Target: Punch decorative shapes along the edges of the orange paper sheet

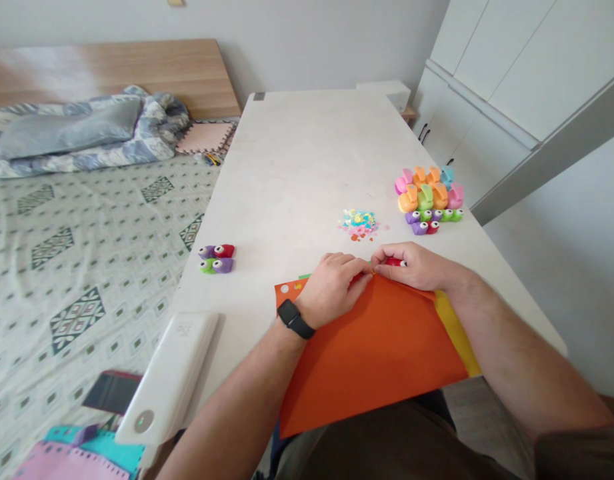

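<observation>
An orange sheet of paper [377, 353] lies at the table's front edge and hangs over it, with yellow paper [454, 327] under its right side. A white hole and a yellow one show in its far left corner. My left hand [337, 283], wearing a black watch [294, 319], pinches at the sheet's far edge. Curled around a small red paper punch [397, 262] with a googly eye, my right hand [417, 267] meets the left fingertips there. The fingers partly hide the punch and the paper edge. A strip of green paper [304, 276] peeks out behind the sheet.
Paper confetti [359, 222] lies beyond my hands on the white table [307, 153]. Several bright punches [429, 193] stand at the right; more googly-eyed ones [217, 259] are at the left. A white power bank [171, 373] sits by the left edge, beside the bed [131, 260].
</observation>
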Tool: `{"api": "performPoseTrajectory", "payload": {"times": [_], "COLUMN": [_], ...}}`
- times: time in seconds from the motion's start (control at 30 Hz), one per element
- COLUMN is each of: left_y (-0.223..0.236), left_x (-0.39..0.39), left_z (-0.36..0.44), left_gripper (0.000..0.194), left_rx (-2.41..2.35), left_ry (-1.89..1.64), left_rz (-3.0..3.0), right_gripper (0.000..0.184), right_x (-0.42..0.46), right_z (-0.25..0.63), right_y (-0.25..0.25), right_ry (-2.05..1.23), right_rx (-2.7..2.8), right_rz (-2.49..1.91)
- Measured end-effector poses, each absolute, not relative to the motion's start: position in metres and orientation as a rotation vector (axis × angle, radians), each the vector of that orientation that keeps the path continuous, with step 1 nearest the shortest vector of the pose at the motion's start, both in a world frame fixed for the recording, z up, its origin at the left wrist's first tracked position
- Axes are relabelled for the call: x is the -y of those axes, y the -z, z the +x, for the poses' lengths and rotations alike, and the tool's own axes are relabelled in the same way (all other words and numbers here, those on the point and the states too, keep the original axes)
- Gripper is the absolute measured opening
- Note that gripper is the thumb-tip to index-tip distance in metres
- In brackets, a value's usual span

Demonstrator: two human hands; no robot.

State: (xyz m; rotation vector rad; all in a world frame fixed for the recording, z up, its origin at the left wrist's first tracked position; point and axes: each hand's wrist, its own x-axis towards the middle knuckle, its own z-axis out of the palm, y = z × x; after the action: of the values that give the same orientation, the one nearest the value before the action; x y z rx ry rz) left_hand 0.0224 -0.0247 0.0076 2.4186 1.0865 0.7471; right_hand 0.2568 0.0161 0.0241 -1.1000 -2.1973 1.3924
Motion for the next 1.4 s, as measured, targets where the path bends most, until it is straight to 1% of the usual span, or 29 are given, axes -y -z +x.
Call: {"api": "performPoseTrajectory", "payload": {"times": [0.33, 0.53, 0.7, 0.83, 1.0, 1.23, 1.33, 1.4], "left_y": [-0.010, -0.008, -0.008, -0.008, -0.008, -0.008, -0.007, -0.007], "left_x": [0.026, 0.025, 0.025, 0.025, 0.025, 0.025, 0.024, 0.024], "left_z": [0.023, 0.022, 0.021, 0.021, 0.021, 0.020, 0.020, 0.019], "left_gripper": [0.014, 0.013, 0.013, 0.013, 0.014, 0.013, 0.012, 0.012], "left_rx": [-1.105, -1.106, -1.111, -1.115, -1.125, -1.135, -1.154, -1.165], "left_ry": [-0.728, -0.735, -0.729, -0.716, -0.708, -0.702, -0.698, -0.694], "left_rz": [2.428, 2.423, 2.433, 2.442, 2.441, 2.440, 2.431, 2.425], "right_gripper": [0.029, 0.024, 0.026, 0.035, 0.034, 0.031, 0.036, 0.039], "right_x": [-0.017, -0.029, -0.042, -0.045, -0.044, -0.043, -0.043, -0.043], "right_z": [0.256, 0.244, 0.239, 0.240, 0.241, 0.244, 0.253, 0.263], "right_y": [-0.025, -0.014, -0.008, -0.006, -0.006, -0.010, -0.011, -0.011], "right_ry": [-1.298, -0.851, -0.672, -0.629, -0.566, -0.612, -0.623, -0.702], "right_rx": [2.173, 2.005, 2.031, 2.084, 2.105, 1.961, 1.848, 1.797], "right_rz": [-1.163, -1.388, -1.512, -1.540, -1.551, -1.578, -1.544, -1.509]}}
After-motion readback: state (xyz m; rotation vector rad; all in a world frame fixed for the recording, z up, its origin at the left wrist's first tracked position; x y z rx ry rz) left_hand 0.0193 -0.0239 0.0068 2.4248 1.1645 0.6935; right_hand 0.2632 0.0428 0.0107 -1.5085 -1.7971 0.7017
